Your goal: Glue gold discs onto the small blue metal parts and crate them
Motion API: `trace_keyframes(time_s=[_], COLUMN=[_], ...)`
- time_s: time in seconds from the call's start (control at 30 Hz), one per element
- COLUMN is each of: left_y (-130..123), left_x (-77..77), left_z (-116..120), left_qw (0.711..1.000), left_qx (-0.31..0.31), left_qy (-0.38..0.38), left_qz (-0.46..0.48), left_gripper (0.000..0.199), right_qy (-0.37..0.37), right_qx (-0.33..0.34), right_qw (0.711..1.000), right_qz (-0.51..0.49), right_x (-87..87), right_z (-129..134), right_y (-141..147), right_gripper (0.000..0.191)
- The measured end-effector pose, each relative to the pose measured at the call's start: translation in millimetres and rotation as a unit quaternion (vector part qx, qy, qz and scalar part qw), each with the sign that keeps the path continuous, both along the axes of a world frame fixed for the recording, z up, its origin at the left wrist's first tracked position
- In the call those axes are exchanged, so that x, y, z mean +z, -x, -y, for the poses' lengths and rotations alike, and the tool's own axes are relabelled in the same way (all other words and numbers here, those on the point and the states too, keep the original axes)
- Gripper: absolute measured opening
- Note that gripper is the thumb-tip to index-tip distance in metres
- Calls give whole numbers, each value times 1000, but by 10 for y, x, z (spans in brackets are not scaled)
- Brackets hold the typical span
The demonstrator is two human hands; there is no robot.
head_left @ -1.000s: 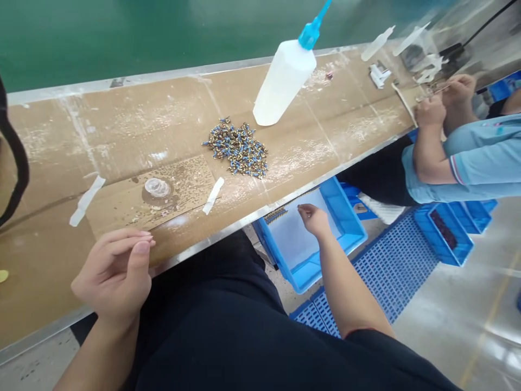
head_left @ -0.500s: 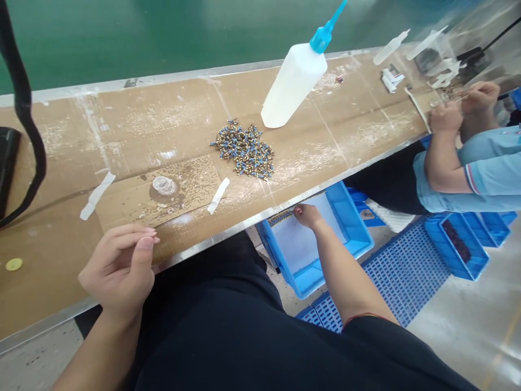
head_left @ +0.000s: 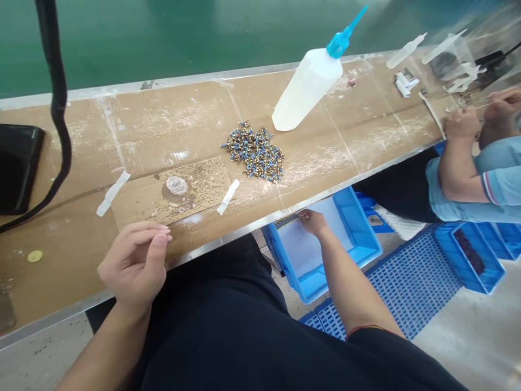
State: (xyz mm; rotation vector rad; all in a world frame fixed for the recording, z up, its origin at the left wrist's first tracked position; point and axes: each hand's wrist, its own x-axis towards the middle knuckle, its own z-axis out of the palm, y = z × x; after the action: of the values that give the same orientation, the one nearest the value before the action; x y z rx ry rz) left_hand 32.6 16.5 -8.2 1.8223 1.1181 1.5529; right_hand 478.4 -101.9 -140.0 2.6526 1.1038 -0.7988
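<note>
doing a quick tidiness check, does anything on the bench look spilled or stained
Yes, the cardboard sheet looks soiled: a darker ring surrounds the whitish blob, as if something had soaked in, and dark specks cover much of it. Whitish smears also mark the bench. The substance can't be identified.

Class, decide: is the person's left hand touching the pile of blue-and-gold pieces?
Apart: the head view shows brown tabletop and a white strip between the left hand and the pile.
</note>
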Motion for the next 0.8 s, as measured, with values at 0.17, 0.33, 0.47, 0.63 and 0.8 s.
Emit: trace_keyframes(time_s=[0.17,0.33,0.47,0.63,0.8], left_y=[1,41,59,89,334], left_x=[52,73,96,138,166], left_z=[39,76,96,129,324], left_qw=[1000,998,998,997,997], left_qx=[-23,-47,-51,-76,-62], left_qy=[6,25,31,4,-31], left_qz=[14,17,13,21,-19], left_gripper=[11,11,15,17,15], right_qy=[-76,-246,-429,-614,-553], right_qx=[-31,-66,-86,127,349], right_qw=[996,961,873,749,747], right_qz=[21,111,215,215,116], right_x=[63,402,788,1216,1416], right_z=[80,172,66,-467,-1043], right_y=[64,153,315,798,1326], right_gripper=[16,30,41,24,14])
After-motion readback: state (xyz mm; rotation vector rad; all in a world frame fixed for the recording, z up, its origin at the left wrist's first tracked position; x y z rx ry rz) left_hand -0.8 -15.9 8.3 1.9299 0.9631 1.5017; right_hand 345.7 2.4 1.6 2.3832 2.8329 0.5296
